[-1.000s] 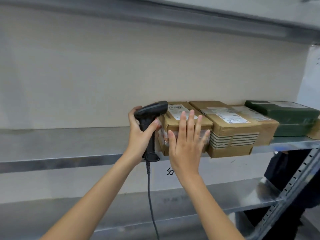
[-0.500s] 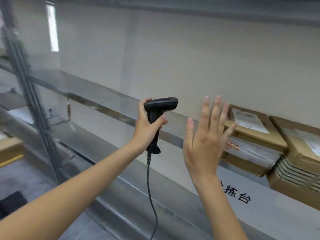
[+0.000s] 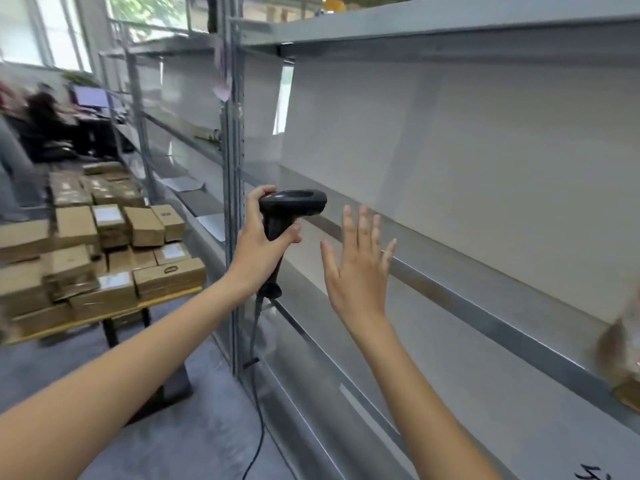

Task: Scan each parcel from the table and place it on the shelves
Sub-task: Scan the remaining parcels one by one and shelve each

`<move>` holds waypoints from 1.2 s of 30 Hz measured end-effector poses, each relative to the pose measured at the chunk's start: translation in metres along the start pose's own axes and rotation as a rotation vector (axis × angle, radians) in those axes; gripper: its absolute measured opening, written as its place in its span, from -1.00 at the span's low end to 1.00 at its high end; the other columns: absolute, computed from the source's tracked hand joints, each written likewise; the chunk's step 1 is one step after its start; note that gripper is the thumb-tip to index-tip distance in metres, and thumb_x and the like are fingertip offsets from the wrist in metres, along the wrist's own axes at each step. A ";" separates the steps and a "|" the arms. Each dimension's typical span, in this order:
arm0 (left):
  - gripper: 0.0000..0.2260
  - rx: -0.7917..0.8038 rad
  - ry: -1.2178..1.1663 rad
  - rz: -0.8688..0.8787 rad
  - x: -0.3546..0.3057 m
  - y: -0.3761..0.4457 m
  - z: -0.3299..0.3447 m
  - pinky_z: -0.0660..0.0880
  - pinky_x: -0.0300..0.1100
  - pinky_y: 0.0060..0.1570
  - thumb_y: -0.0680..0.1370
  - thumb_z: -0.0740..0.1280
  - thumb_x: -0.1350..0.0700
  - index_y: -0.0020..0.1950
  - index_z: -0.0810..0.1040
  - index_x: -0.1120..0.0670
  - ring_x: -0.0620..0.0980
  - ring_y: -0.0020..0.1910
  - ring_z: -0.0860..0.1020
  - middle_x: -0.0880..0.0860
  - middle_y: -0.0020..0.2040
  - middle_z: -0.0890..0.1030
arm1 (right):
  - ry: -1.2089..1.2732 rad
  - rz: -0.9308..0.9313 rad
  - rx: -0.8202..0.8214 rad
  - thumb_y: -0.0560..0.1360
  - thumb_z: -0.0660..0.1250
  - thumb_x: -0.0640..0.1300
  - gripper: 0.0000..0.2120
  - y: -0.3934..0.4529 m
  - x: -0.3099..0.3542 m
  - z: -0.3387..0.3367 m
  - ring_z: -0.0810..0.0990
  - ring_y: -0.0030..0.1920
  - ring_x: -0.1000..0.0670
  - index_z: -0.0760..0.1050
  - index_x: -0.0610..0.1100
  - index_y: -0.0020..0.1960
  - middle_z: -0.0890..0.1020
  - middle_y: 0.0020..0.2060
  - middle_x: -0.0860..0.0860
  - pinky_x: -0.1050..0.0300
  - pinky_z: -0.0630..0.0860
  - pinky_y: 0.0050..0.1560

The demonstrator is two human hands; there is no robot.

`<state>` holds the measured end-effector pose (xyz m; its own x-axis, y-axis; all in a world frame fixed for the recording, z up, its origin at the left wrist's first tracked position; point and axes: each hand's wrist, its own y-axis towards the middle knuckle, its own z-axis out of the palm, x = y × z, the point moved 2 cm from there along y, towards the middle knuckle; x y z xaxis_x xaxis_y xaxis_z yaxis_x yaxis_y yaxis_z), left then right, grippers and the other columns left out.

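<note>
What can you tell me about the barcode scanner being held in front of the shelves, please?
The barcode scanner is a black, matte plastic-looking handheld unit with a broad rounded head atop a narrower handle that flares at its base. It is held roughly upright, its head pointing right toward the shelving. The left hand grips its handle, fingers curled round it. A thin dark cable hangs from the base toward the floor. Nothing else touches it.
</note>
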<state>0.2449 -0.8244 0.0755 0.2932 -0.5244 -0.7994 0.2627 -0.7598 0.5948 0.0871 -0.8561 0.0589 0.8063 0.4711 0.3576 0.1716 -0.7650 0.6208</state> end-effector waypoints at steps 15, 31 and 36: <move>-0.50 -0.222 0.128 -0.038 0.073 0.036 -0.257 0.63 0.02 0.14 0.61 0.39 0.24 0.41 0.24 -0.11 0.06 -0.03 0.71 0.06 0.22 0.59 | 0.129 -0.154 0.215 0.69 0.05 0.12 -0.38 0.070 0.207 0.162 -0.23 0.62 -0.06 -0.12 0.05 0.65 -0.12 0.64 0.01 -0.16 -0.37 0.52; -0.50 -0.561 0.267 -0.193 0.168 0.020 -0.484 0.66 -0.18 -0.08 0.60 0.39 0.29 0.42 0.27 -0.05 -0.03 -0.20 0.70 -0.03 0.24 0.49 | 0.227 -0.309 0.598 0.69 0.06 0.13 -0.38 0.083 0.390 0.365 -0.22 0.62 -0.10 -0.12 0.01 0.65 -0.13 0.64 -0.01 -0.27 -0.25 0.55; -0.50 -0.618 0.305 -0.265 0.213 0.022 -0.532 0.62 -0.29 -0.14 0.60 0.38 0.31 0.35 0.27 -0.14 -0.09 -0.22 0.69 0.05 0.24 0.52 | 0.240 -0.325 0.705 0.69 0.07 0.13 -0.37 0.091 0.418 0.445 -0.22 0.62 -0.10 -0.13 0.03 0.65 -0.13 0.64 -0.02 -0.27 -0.27 0.53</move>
<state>0.8024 -0.7489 -0.0365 0.3667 -0.1547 -0.9174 0.8036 -0.4441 0.3962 0.6916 -0.9240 -0.0450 0.5250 0.7377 0.4245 0.7572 -0.6326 0.1628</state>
